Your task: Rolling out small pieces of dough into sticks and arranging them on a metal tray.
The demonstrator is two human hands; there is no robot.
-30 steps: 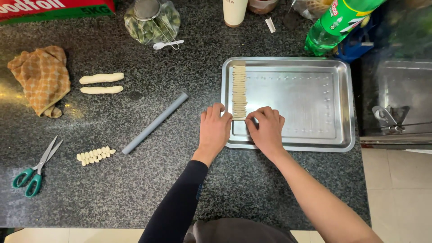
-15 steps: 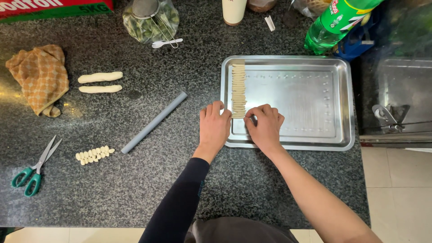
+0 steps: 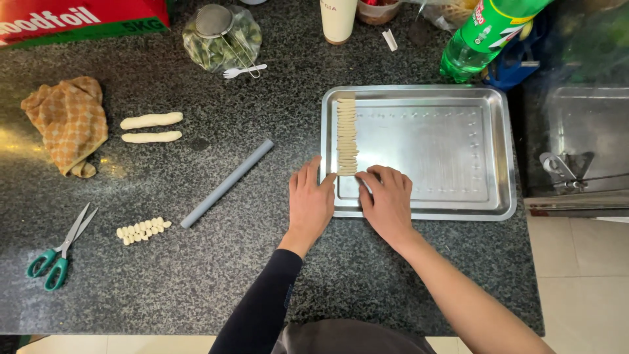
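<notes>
On a dark speckled stone counter, green-handled scissors lie at the left edge beside a small cluster of cut dough pieces. A grey rolling rod rests diagonally at centre, with two dough logs and a crumpled orange checked cloth well to its left. Along the back — a red box, a glass jar, a white plastic fork, a pale cup and a green bottle.

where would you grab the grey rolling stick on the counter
Grip the grey stick around its middle, coming straight down from above. It lies flat and diagonal on the counter, with bare space on both long sides, so fingers can close across its narrow width.
</notes>
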